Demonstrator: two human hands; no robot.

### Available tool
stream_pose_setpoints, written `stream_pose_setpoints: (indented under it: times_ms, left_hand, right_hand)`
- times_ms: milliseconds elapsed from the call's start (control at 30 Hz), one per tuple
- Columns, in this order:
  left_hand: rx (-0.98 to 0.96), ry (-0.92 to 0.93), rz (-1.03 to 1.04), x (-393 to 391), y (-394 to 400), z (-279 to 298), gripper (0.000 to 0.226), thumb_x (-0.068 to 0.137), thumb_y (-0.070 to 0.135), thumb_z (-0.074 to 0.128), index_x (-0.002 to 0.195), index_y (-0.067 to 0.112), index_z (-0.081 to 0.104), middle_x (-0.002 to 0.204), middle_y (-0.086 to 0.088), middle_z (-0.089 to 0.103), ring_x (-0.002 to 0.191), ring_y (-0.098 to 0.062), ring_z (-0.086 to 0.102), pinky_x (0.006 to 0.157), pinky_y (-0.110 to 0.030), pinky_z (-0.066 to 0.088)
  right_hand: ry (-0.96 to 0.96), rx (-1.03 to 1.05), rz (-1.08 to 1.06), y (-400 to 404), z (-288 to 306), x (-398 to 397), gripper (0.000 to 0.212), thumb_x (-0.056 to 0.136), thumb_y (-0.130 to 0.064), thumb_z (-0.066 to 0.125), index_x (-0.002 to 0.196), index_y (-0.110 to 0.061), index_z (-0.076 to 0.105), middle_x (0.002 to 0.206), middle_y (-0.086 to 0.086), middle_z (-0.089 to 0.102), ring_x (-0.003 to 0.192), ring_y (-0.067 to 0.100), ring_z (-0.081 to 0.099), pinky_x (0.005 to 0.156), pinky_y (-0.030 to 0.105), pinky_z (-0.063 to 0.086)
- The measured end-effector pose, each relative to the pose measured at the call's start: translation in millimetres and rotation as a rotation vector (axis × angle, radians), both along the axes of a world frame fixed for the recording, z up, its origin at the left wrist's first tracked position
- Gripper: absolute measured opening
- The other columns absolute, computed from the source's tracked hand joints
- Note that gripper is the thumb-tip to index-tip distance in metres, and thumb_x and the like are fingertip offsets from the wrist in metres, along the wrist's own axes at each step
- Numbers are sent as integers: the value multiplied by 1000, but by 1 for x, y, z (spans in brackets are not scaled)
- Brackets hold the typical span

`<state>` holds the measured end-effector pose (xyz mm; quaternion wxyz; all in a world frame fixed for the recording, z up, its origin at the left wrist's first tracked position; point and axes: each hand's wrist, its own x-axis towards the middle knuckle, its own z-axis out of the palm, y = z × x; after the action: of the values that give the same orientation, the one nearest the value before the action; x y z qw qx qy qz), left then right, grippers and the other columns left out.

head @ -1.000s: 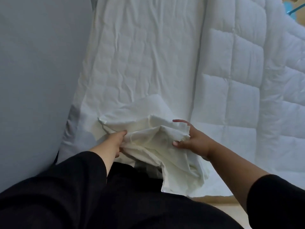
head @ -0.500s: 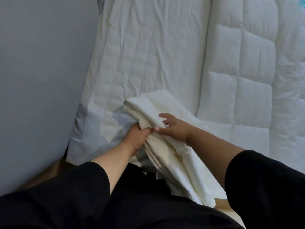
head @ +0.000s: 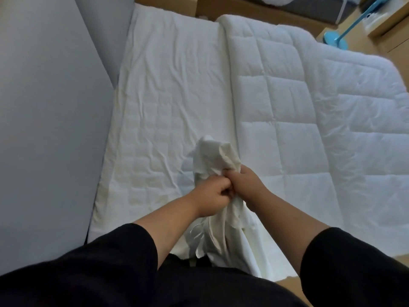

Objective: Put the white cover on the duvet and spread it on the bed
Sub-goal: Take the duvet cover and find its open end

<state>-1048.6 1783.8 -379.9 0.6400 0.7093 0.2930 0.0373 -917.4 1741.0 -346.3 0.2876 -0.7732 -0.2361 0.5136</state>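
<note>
Cover [head: 212, 165] bunched in both hands over near edge of bed [head: 168, 89], tail hanging down past the mattress edge. Left hand [head: 210, 194] fisted on the bundle; right hand [head: 247, 187] pinching cloth just beside it, knuckles touching. Duvet [head: 309, 103] bare, flat on right half of bed, well clear of the grip. Step judged: sorting the cover, hunting an edge or opening; nothing sleeved yet. Next move likely calls for shaking it out and finding corners. Fingertips buried in folds. Cover's opening not discernible. Duvet's right side cut off by frame. Blue stand [head: 340, 34] far right, blurred.
</note>
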Motion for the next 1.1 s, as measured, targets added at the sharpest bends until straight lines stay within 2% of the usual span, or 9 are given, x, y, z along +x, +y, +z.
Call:
stream_pose_setpoints:
  times_ms: [100, 167, 333, 467, 600, 733, 833, 1033, 1100]
  left_hand:
    - [-50, 4, 102, 1, -5, 2, 31, 80, -5, 51, 73, 25, 51, 73, 9, 50, 66, 0, 45, 63, -12, 37]
    - [-175, 19, 308, -1, -3, -2, 20, 84, 3, 54, 82, 22, 52, 78, 6, 50, 71, -8, 46, 68, -18, 40]
    - [-928, -17, 836, -2, 13, -11, 41, 89, 21, 68, 126, 16, 49, 105, -13, 62, 80, -22, 63, 85, -45, 58]
    - [-1375, -196, 974, -4, 9, -5, 28, 94, 28, 68, 106, 4, 62, 90, -11, 65, 79, -18, 63, 88, -35, 59]
    - [-1239, -76, 751, -6, 8, -5, 39, 90, 31, 72, 119, 7, 67, 86, -8, 68, 66, -15, 58, 78, -24, 52]
    - [-792, 212, 607, -10, 14, 7, 14, 93, 9, 58, 103, 6, 67, 75, -6, 68, 63, -18, 58, 55, -27, 53]
    - [-442, 277, 548, -22, 23, 33, 17, 91, 10, 50, 89, 5, 66, 82, -12, 68, 69, -26, 60, 57, -30, 51]
    - [-88, 7, 541, -67, 58, 139, 14, 92, 8, 50, 88, 18, 59, 73, -3, 56, 62, -17, 58, 60, -22, 44]
    - [-44, -124, 547, -84, 70, 178, 38, 90, 0, 50, 102, 33, 64, 87, 18, 66, 67, 12, 63, 66, -4, 45]
  right_hand:
    - [-46, -17, -62, -9, 1, 5, 17, 90, -21, 56, 88, -12, 70, 85, 8, 73, 83, 26, 69, 77, 41, 57]
    - [-1, -3, -95, -16, 4, 4, 18, 94, -19, 56, 93, -15, 73, 94, 7, 76, 93, 27, 72, 85, 43, 57]
    - [62, 51, -162, -29, 14, 2, 18, 93, -17, 57, 96, -16, 75, 97, 6, 77, 99, 28, 71, 87, 41, 58]
    - [79, 119, -202, -28, 31, -2, 28, 76, -32, 60, 92, -17, 76, 97, 11, 76, 99, 35, 70, 94, 54, 56]
    - [224, 175, -252, -30, 47, -2, 31, 73, -23, 60, 97, -8, 72, 94, 16, 75, 91, 36, 70, 87, 47, 55]
    - [316, 219, -295, -30, 61, -6, 32, 67, -21, 61, 95, -8, 69, 84, 14, 73, 80, 32, 69, 75, 39, 54]
    - [312, 272, -295, -19, 85, -1, 34, 65, -20, 60, 95, -7, 68, 83, 12, 72, 80, 31, 68, 77, 39, 54]
    - [313, 479, -299, 4, 172, 48, 57, 60, -15, 55, 113, 5, 65, 90, 19, 70, 79, 32, 68, 71, 36, 59]
    - [343, 592, -266, 4, 200, 65, 51, 53, -13, 64, 103, -2, 70, 86, 14, 72, 77, 30, 68, 67, 33, 59]
